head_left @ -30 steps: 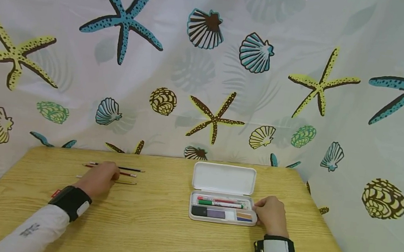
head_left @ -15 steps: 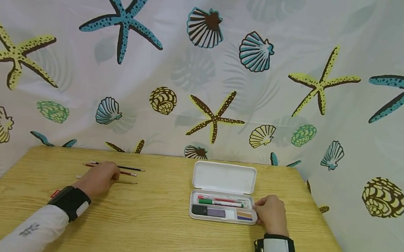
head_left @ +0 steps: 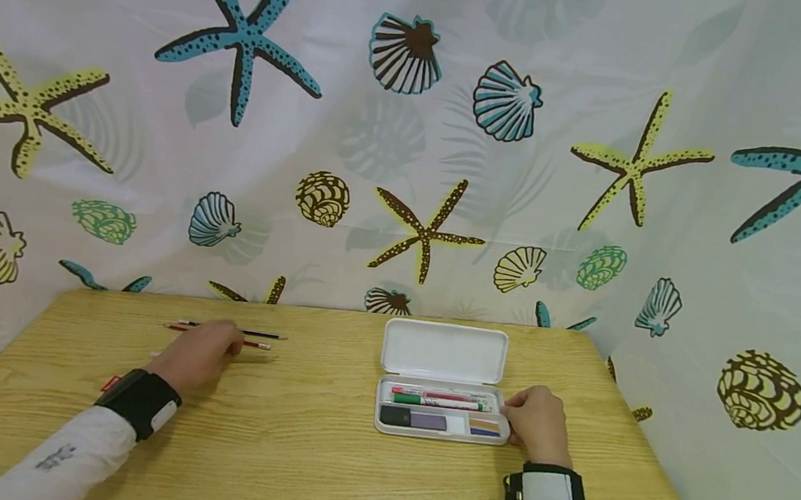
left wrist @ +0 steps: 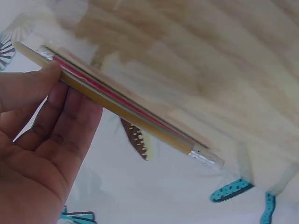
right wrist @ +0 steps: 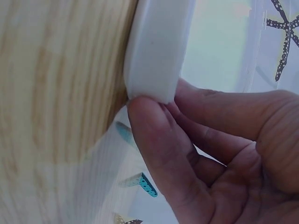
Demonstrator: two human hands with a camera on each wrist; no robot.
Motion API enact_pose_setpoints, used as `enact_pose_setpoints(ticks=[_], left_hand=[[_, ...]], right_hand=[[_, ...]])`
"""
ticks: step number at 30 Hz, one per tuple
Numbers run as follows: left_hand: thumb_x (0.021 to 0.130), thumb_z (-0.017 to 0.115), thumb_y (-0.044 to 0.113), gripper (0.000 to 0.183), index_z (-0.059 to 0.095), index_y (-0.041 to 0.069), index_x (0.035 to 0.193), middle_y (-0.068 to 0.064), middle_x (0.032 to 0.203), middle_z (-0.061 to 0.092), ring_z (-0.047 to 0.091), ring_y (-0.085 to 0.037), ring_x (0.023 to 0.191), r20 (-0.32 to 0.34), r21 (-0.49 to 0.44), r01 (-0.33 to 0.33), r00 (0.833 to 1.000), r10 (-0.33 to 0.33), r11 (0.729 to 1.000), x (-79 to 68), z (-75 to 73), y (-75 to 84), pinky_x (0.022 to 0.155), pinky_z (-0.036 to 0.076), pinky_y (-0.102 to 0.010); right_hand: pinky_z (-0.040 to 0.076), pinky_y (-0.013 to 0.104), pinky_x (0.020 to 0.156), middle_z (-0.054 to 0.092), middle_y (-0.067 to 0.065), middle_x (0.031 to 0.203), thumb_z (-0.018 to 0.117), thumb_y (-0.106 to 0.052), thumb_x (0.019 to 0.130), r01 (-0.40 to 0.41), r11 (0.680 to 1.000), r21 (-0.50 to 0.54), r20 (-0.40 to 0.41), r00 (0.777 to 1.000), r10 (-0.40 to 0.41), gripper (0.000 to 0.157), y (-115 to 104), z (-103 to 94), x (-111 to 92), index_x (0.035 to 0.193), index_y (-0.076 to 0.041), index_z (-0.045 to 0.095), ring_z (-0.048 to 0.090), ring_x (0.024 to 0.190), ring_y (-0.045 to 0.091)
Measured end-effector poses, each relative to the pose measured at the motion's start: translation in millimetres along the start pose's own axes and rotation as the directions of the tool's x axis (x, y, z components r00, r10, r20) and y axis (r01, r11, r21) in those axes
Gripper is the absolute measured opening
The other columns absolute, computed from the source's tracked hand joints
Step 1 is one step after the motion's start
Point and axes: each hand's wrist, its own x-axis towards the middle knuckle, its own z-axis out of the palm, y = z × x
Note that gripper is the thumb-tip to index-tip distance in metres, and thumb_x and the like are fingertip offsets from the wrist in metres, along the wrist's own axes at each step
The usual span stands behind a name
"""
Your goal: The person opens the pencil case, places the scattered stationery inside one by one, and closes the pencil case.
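In the head view my left hand (head_left: pixel 200 355) is over the left part of the table. Thumb and fingers pinch a yellow pencil (left wrist: pixel 140 125), whose silver-white eraser end points down and right in the left wrist view. A red pencil (head_left: pixel 255 345) and a black pencil (head_left: pixel 262 335) lie just beyond that hand, partly hidden by it. To the right, a white pencil case (head_left: pixel 441 436) lies with its lid (head_left: pixel 444 351) raised. My right hand (head_left: pixel 536 425) grips the case's right end; in the right wrist view thumb and fingers (right wrist: pixel 149 116) pinch its corner.
Inside the case are a green-capped marker (head_left: pixel 437 403), a red pen (head_left: pixel 428 393), a dark and purple block (head_left: pixel 417 420) and a striped eraser-like piece (head_left: pixel 484 428). A patterned cloth (head_left: pixel 385 131) hangs behind the wooden table (head_left: pixel 315 456) and along its right side.
The yellow pencil, which lay flat under my left hand, now sits slightly tilted with its tip raised. The left hand has shifted slightly right. My right hand and the case stay put.
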Motion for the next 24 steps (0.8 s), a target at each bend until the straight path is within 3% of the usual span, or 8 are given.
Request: enact_pose_setpoints(ticks=[9, 24], left_hand=[[0.09, 0.073, -0.007, 0.014, 0.071, 0.006, 0.086, -0.001, 0.08, 0.059, 0.056, -0.015, 0.073, -0.055, 0.054, -0.096, 0.994, 0.099, 0.994, 9.9, -17.6, 43.0, 0.067, 0.051, -0.035], [0.09, 0.074, -0.006, 0.018, 0.068, 0.009, 0.083, -0.001, 0.078, 0.056, 0.054, -0.012, 0.07, -0.099, 0.04, -0.217, 0.971, 0.22, 0.975, 32.6, -35.7, 113.7, 0.063, 0.05, -0.029]], right_hand=[[0.055, 0.031, 0.054, 0.07, 0.017, 0.085, 0.071, -0.001, 0.093, -0.013, 1.0, 0.006, 0.007, 1.0, 0.013, 0.012, -0.4, -0.2, 0.1, 0.095, 0.011, 0.073, 0.065, 0.069, 0.024], [0.054, 0.03, 0.053, 0.07, 0.017, 0.084, 0.07, -0.001, 0.094, -0.025, 1.0, -0.006, 0.012, 1.0, 0.025, 0.012, -2.7, -0.8, -0.4, 0.095, 0.011, 0.073, 0.064, 0.068, 0.023]])
